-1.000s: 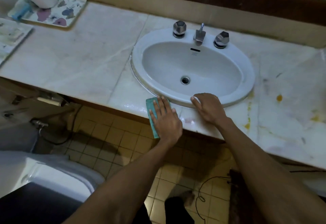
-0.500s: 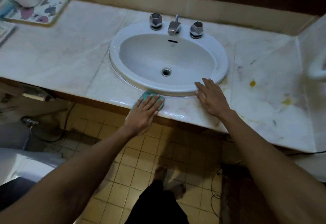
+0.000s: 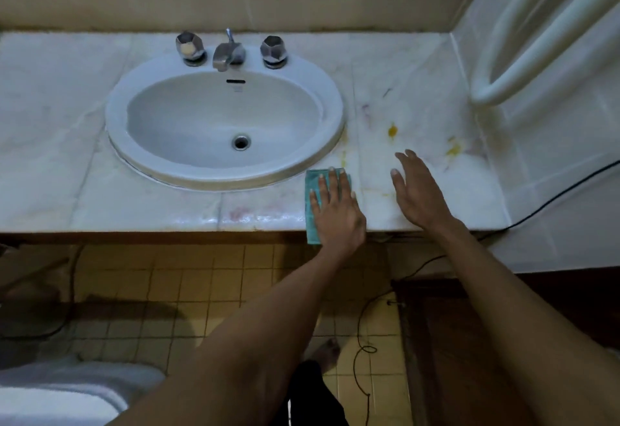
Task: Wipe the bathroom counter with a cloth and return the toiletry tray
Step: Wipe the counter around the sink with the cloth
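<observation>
1. Lying flat on the marble counter [image 3: 419,66] at the sink's [image 3: 224,123] front-right rim, the teal cloth [image 3: 312,191] hangs partly over the counter's front edge.
2. It looks thin, soft and light, likely damp; it should slide easily under a flat palm but bunch if pushed by its edge alone. Pressing on its middle with spread fingers seems the best hold.
3. The left hand [image 3: 335,214] does just that: fingers extended and slightly spread, palm down on the cloth, pinning rather than pinching it.
4. The right hand [image 3: 419,191] is open and holds nothing, to the right of the sink; whether it touches the counter or hovers just above it I cannot tell.
5. Yellow stains [image 3: 392,130] mark the marble to the right of the sink, beyond both hands, so that stretch probably needs wiping yet.
6. Behind the sink bowl stand the faucet [image 3: 228,51] and its two knobs.
7. No toiletry tray is in view, so its return appears not yet done.
</observation>
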`<state>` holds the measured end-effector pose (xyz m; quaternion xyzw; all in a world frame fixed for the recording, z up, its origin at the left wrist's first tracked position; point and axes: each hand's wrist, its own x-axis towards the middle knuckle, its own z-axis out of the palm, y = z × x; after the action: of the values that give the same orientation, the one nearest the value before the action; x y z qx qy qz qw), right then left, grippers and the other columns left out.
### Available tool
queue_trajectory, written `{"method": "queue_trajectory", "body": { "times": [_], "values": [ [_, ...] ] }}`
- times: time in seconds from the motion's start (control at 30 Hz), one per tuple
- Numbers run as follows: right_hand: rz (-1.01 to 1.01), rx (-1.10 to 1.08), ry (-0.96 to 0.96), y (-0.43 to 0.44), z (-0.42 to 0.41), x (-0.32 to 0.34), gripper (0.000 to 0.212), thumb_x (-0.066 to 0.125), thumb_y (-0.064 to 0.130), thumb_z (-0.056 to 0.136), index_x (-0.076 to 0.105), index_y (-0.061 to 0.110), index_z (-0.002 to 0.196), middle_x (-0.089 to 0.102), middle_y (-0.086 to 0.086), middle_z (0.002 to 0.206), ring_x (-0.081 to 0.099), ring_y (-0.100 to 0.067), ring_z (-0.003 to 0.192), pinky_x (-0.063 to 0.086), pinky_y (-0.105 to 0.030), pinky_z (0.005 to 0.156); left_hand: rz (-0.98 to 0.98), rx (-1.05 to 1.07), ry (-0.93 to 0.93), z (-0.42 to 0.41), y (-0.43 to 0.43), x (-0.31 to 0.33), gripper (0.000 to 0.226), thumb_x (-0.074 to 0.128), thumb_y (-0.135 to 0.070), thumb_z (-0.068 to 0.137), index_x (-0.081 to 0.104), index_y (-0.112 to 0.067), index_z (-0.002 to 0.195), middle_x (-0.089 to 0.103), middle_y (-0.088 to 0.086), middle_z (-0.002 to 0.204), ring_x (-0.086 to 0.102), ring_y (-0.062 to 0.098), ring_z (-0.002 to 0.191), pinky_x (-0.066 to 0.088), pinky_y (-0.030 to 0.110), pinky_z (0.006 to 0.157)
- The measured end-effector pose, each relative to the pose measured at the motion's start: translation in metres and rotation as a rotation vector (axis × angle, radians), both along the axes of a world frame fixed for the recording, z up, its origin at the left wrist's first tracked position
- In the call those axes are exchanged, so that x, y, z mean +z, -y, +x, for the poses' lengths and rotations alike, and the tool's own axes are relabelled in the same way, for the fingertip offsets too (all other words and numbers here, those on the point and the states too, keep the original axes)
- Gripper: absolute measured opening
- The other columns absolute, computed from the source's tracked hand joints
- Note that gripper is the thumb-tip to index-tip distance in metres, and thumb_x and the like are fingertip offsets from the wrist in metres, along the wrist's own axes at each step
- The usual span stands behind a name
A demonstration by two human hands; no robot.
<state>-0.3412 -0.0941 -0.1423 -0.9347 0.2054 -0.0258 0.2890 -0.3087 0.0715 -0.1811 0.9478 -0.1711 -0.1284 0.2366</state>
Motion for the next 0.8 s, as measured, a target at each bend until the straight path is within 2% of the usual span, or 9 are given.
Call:
{"method": "queue_trajectory", "body": {
  "times": [0.1, 0.17, 0.27, 0.33, 0.4, 0.47, 0.63, 0.7, 0.8],
  "values": [
    [-0.028, -0.158, 0.008, 0.033, -0.032, -0.007, 0.048, 0.035, 0.032, 0.105, 0.037, 0.009, 0.148, 0.028, -0.014, 0.159, 0.024, -0.027, 0.148, 0.021, -0.041, 0.121, 0.004, -0.166, -0.008, -0.005, 0.034, 0.003, 0.064, 0.029, -0.029, 0.106, 0.001, -0.017, 0.162, -0.005, 0.005, 0.169, -0.008, 0.027, 0.155, -0.003, 0.052, 0.125],
    [-0.047, -0.248, -0.016, 0.05, -0.051, -0.012, 0.049, 0.034, 0.032, 0.105, 0.036, 0.009, 0.148, 0.026, -0.014, 0.16, 0.023, -0.029, 0.147, 0.021, -0.042, 0.12, 0.035, -0.353, 0.014, -0.003, 0.04, 0.001, 0.063, 0.028, -0.031, 0.107, 0.001, -0.017, 0.162, -0.003, 0.005, 0.17, -0.006, 0.028, 0.156, 0.0, 0.053, 0.125],
    [-0.069, -0.309, -0.061, 0.069, -0.07, -0.02, 0.049, 0.034, 0.029, 0.105, 0.035, 0.005, 0.148, 0.024, -0.017, 0.16, 0.022, -0.032, 0.147, 0.02, -0.043, 0.12, 0.064, -0.693, 0.094, 0.023, 0.009, -0.002, 0.057, 0.016, -0.042, 0.108, 0.004, -0.026, 0.162, 0.003, -0.002, 0.17, 0.0, 0.022, 0.156, 0.006, 0.048, 0.126],
    [-0.095, -0.328, -0.084, 0.077, -0.076, -0.023, 0.049, 0.036, 0.027, 0.105, 0.035, 0.001, 0.146, 0.024, -0.021, 0.159, 0.024, -0.035, 0.146, 0.021, -0.045, 0.12, 0.11, -0.827, 0.192, 0.049, -0.022, -0.001, 0.055, 0.015, -0.046, 0.108, 0.005, -0.034, 0.161, 0.006, -0.007, 0.169, 0.003, 0.018, 0.156, 0.004, 0.044, 0.126],
    [-0.118, -0.343, -0.105, 0.082, -0.08, -0.026, 0.05, 0.037, 0.026, 0.104, 0.035, -0.001, 0.146, 0.024, -0.024, 0.158, 0.024, -0.037, 0.145, 0.021, -0.046, 0.12, 0.161, -0.783, 0.226, 0.07, -0.044, 0.004, 0.054, 0.014, -0.047, 0.108, 0.003, -0.038, 0.16, 0.004, -0.01, 0.169, 0.001, 0.015, 0.156, 0.001, 0.048, 0.125],
    [-0.112, -0.368, -0.123, 0.085, -0.083, -0.028, 0.051, 0.037, 0.025, 0.104, 0.033, -0.002, 0.146, 0.023, -0.024, 0.158, 0.021, -0.038, 0.146, 0.019, -0.046, 0.12, 0.19, -0.653, 0.211, 0.075, -0.042, 0.003, 0.054, 0.014, -0.046, 0.108, 0.003, -0.039, 0.16, 0.002, -0.011, 0.169, -0.001, 0.016, 0.156, -0.003, 0.052, 0.124],
    [-0.162, -0.335, -0.154, 0.093, -0.098, -0.031, 0.05, 0.037, 0.024, 0.104, 0.032, -0.001, 0.147, 0.023, -0.023, 0.159, 0.022, -0.037, 0.146, 0.02, -0.047, 0.121, 0.149, -0.29, 0.105, 0.038, 0.046, 0.005, 0.058, 0.011, -0.044, 0.106, 0.002, -0.028, 0.161, -0.001, -0.004, 0.169, -0.005, 0.021, 0.156, -0.009, 0.052, 0.123],
    [-0.185, -0.315, -0.159, 0.094, -0.106, -0.032, 0.051, 0.036, 0.023, 0.104, 0.031, -0.001, 0.148, 0.021, -0.022, 0.159, 0.022, -0.036, 0.147, 0.018, -0.044, 0.121, 0.115, -0.317, 0.074, 0.015, 0.084, 0.008, 0.059, 0.012, -0.044, 0.106, 0.003, -0.026, 0.162, 0.0, -0.001, 0.169, -0.005, 0.024, 0.156, -0.009, 0.053, 0.123],
    [-0.233, -0.255, -0.188, 0.095, -0.12, -0.034, 0.053, 0.034, 0.024, 0.105, 0.026, 0.003, 0.152, 0.018, -0.019, 0.161, 0.02, -0.034, 0.148, 0.019, -0.044, 0.121, 0.141, -0.568, 0.088, -0.023, 0.107, 0.009, 0.058, 0.013, -0.045, 0.107, 0.002, -0.027, 0.161, -0.002, 0.0, 0.169, -0.008, 0.023, 0.156, -0.004, 0.054, 0.124]
  ]
}}
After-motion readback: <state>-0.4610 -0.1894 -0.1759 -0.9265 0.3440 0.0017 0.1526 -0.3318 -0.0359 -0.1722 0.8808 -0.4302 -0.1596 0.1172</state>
